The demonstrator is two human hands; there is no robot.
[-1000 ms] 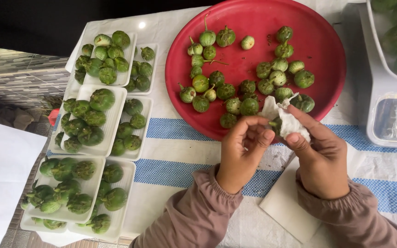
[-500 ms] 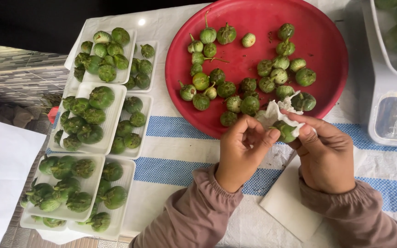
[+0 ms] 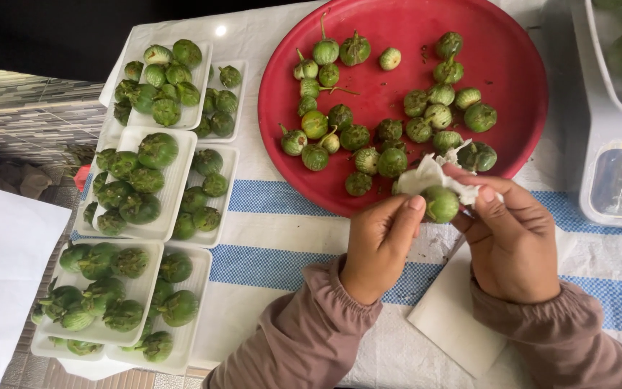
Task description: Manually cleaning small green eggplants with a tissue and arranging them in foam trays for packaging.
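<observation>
At the red tray's [image 3: 520, 65] six o'clock edge, both hands close around one small green eggplant [image 3: 440, 204]: the left hand [image 3: 381, 241] steadies it while the right hand [image 3: 510, 238] presses a white tissue [image 3: 430, 175] against it.

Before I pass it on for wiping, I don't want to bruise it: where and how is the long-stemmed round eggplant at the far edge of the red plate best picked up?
Probably by its body, not the thin stem. The long-stemmed eggplant lies on the red plate with its stem pointing away and clear plate to its left, so come from above with fingers on its left and right sides.

Filled trays [image 3: 154, 180] left of plate [image 3: 512, 43], hands [image 3: 379, 245] before it.
</observation>
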